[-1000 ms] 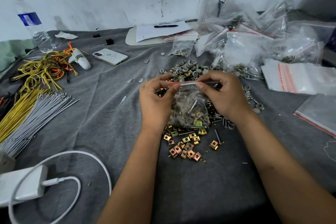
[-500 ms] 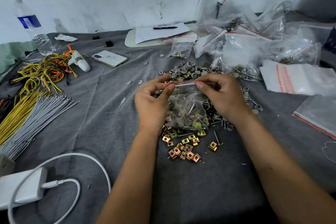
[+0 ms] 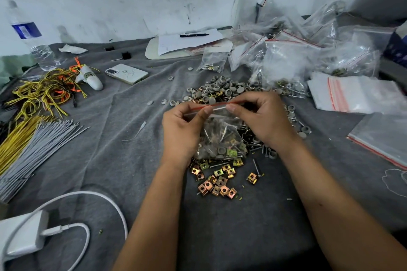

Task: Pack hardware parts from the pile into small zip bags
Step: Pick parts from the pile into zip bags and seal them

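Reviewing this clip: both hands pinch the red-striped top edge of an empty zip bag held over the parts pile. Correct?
Not quite. The head view shows the zip bag is filled with parts, not empty. The left hand and right hand do pinch its top edge over the parts pile.

Two hands: left hand, right hand. One phone, one water bottle, one pen, one charger near left. Loose parts in pile too many to count.

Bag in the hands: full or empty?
Partly filled. Grey washers and clips show through the zip bag; both hands pinch its red-striped top. Sealed or not: cannot tell.
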### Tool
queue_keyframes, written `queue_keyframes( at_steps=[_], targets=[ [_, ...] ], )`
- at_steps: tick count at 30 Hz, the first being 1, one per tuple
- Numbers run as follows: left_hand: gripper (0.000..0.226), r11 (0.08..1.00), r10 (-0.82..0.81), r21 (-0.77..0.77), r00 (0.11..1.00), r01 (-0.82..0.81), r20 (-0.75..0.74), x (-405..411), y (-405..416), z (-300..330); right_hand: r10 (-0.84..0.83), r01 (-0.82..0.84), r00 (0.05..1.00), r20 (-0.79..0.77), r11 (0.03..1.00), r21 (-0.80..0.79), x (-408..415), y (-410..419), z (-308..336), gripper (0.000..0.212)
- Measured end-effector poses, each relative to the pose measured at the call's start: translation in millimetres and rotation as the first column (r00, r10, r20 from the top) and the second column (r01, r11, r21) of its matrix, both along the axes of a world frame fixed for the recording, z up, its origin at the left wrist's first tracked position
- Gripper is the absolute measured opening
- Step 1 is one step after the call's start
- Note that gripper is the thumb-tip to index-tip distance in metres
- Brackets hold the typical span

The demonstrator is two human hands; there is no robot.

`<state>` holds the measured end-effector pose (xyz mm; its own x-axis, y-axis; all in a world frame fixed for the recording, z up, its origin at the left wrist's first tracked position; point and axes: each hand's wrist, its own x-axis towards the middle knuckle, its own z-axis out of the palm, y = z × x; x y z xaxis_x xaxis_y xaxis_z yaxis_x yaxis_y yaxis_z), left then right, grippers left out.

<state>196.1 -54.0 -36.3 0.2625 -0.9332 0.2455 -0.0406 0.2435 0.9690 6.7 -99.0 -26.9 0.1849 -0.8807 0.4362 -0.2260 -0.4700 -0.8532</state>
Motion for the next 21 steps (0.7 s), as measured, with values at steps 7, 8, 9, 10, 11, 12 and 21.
queue_keyframes(
  at_steps=[7,8,9,10,11,12,21],
  targets=[
    [0.021,1.000,0.013,-0.010,1.000,-0.013,-0.006,-3.7,0.2,-1.4,-0.061,0.061,0.998,-0.001,0.998,-0.035,-1.0,1.2,2.2,0.010],
    [0.029,1.000,-0.010,-0.003,0.999,0.009,-0.036,-3.8,0.7,-1.1,-0.069,0.069,0.997,0.036,0.997,-0.025,-1.8,1.4,3.0,0.010],
    [0.040,0.999,-0.044,0.011,0.996,0.045,-0.078,-3.4,1.0,-0.4,-0.074,0.075,0.992,0.100,0.997,-0.013,-3.2,1.6,4.1,0.010],
    [0.051,0.996,-0.080,0.034,0.991,0.084,-0.107,-2.1,1.6,-0.5,-0.073,0.074,0.979,0.188,0.997,0.004,-4.8,1.5,5.2,0.009],
    [0.059,0.991,-0.116,0.057,0.987,0.123,-0.112,-1.2,2.1,-0.2,-0.074,0.071,0.955,0.286,0.997,0.022,-6.5,1.1,6.6,0.009],
    [0.064,0.982,-0.162,0.083,0.982,0.170,-0.093,-0.7,3.7,0.1,-0.084,0.076,0.923,0.375,0.996,0.036,-7.8,0.1,7.8,0.009],
    [0.003,0.995,-0.083,0.050,0.996,0.081,0.030,-33.6,-10.7,14.5,-0.259,0.222,0.783,0.566,0.966,0.134,-16.1,-6.0,11.6,0.017]
  ],
)
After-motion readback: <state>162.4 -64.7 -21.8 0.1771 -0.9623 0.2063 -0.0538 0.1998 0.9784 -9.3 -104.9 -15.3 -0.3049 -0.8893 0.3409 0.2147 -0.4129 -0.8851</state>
